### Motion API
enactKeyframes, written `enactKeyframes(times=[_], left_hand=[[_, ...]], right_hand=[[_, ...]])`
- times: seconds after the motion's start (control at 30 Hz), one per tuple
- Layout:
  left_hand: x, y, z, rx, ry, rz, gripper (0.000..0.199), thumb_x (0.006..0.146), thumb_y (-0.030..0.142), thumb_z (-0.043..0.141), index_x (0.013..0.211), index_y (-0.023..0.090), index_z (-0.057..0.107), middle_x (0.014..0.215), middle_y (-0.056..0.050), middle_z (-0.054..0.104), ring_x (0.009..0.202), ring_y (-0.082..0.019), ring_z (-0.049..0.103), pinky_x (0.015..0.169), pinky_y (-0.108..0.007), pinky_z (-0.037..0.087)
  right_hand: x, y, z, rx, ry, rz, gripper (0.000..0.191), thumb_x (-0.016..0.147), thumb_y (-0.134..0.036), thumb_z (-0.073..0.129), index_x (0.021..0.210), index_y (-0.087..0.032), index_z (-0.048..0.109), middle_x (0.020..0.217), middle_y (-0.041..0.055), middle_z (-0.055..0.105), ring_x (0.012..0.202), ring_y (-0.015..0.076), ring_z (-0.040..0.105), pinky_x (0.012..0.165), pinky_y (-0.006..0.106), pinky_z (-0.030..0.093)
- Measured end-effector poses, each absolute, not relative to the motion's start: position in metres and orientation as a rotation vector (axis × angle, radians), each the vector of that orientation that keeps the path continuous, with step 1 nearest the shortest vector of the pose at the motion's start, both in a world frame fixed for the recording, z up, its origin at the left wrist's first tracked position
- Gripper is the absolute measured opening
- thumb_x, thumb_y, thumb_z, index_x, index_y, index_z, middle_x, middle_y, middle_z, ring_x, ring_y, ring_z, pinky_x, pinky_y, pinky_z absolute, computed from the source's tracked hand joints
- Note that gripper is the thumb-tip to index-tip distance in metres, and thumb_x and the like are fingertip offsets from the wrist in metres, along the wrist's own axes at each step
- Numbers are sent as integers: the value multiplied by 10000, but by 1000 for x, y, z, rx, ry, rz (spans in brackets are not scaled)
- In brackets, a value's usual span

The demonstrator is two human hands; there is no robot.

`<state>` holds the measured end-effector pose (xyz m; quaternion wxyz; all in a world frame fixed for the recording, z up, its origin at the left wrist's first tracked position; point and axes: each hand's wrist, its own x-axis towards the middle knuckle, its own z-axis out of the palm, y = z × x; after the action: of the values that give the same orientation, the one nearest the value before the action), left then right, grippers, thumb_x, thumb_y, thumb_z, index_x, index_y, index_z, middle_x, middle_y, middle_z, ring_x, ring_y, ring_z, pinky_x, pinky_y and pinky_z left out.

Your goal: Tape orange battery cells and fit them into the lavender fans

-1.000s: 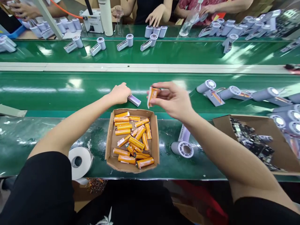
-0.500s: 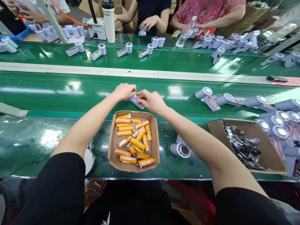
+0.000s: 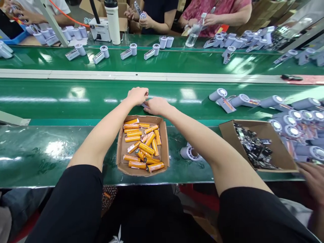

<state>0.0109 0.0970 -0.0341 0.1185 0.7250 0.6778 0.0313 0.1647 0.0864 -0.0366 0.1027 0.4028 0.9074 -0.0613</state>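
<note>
On the green belt, a pale lilac fan casing [image 3: 144,105] lies mostly hidden under my hands. My left hand [image 3: 138,96] is closed in a pinch at its far side; what sits between the fingertips is too small to make out. My right hand [image 3: 157,106] bends over the casing, thumb and fingers closed on its handle part. Just nearer to me stands a cardboard tray [image 3: 165,145] holding several orange wrapped batteries [image 3: 146,148] with thin dark wires. Under my right forearm, another lilac fan casing [image 3: 186,153] rests on the bench.
To the right, a cardboard box [image 3: 285,158] holds dark circuit boards [image 3: 255,145], with several lilac fans [image 3: 272,101] beyond it. Another person's hand [image 3: 314,179] is at the right edge. Across a white rail [image 3: 101,75], more fans lie on the far belt, where co-workers sit.
The orange battery seen in my right hand is now hidden. My right hand has come down flatter over the casing and closer to my left. Another person's hand has appeared at right.
</note>
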Motion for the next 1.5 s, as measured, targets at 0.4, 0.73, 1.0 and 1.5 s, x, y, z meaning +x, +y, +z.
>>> enactKeyframes(times=[0.4,0.73,1.0,1.5], left_hand=[[-126,-236,-29,2330,1786,268,454,955,621,641,1302,355,762,1301,-86,795,1316,-384,658,1150,-559,541],[-129,-348,-36,2304,2023,274,380,932,319,658,1301,317,750,1342,-119,769,1413,-425,610,1207,-654,519],[-77,-350,-27,2452,2056,611,217,962,228,689,1149,337,711,1200,-62,802,1405,-374,604,1180,-663,517],[-47,-320,-59,2520,1895,997,297,916,111,732,1186,236,735,1196,-111,810,1203,-329,636,1049,-533,521]], right_hand=[[377,-114,-24,1487,3221,-853,218,1027,-437,684,1029,-317,866,1004,30,880,916,265,840,856,415,681],[289,-192,-18,957,2965,-1648,229,1029,-417,722,1171,-285,842,1040,45,875,845,207,832,818,326,665],[161,-265,-68,491,2612,-1932,395,1061,-470,702,831,-172,820,633,-8,715,584,119,605,614,226,428],[209,-107,-35,1169,2895,-462,354,1028,-306,709,1346,-165,773,1313,190,810,1240,371,750,1067,476,578]])
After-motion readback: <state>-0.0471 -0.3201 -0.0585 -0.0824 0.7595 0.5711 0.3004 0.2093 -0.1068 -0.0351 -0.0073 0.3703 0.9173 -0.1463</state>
